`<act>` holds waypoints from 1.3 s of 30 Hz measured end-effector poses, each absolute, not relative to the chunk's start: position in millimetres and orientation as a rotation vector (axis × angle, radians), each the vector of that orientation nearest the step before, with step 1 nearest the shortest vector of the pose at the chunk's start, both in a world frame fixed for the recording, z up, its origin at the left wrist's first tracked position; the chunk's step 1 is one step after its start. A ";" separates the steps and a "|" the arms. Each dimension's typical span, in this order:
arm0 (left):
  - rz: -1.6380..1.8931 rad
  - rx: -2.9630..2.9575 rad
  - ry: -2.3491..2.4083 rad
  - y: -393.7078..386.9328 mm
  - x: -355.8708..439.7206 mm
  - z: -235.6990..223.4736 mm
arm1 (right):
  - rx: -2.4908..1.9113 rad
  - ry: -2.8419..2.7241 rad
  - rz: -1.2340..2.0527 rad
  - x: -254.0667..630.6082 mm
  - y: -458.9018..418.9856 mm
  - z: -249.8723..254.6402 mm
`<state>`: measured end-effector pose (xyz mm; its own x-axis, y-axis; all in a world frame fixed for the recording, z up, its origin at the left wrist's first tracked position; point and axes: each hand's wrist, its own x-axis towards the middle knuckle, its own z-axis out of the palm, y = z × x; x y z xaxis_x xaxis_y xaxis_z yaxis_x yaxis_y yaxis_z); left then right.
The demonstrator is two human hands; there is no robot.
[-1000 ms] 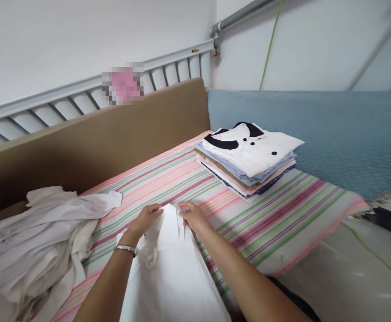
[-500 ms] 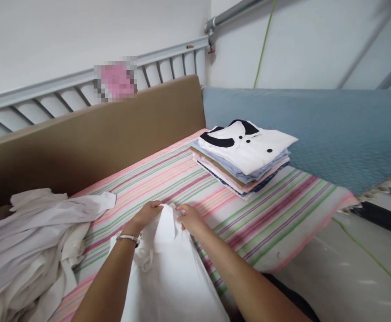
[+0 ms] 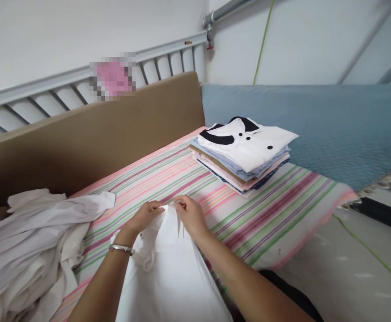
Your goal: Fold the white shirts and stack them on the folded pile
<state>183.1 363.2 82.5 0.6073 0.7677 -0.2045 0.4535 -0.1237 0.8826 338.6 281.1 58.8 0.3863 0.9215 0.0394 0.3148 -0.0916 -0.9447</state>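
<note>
A white garment lies lengthwise in front of me on a striped sheet. My left hand, with a silver bracelet at the wrist, pinches the garment's far edge from the left. My right hand pinches the same edge from the right. The fingertips of both hands almost meet at the top of the cloth.
A heap of unfolded white clothes lies at the left. A stack of folded shirts, topped by a white one with a dark collar, sits at the back right. Behind stand a brown board and a blue cover.
Both hands have drawn closer together at the garment's far edge, and the cloth there has been pulled flatter. The view has shifted slightly.
</note>
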 end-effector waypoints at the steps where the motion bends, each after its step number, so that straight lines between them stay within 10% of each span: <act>1: 0.375 1.789 0.997 363.2 182.3 82.3 | -1.602 -1.073 0.800 337.3 281.9 57.6; 22: 0.310 1.734 1.017 356.5 182.4 91.8 | -1.373 -0.517 1.379 333.6 278.7 61.5; 29: 0.879 2.056 1.549 345.5 188.9 97.1 | -1.402 -0.466 1.389 334.9 282.5 58.4; 39: 0.466 1.876 1.590 309.2 218.0 83.7 | -1.413 -0.539 1.374 332.2 281.8 54.0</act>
<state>218.0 309.2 83.7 0.2096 0.9695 -0.1269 0.7474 -0.0752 0.6601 332.2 281.8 54.0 0.2406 0.8644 -0.4415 -0.3332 -0.3536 -0.8740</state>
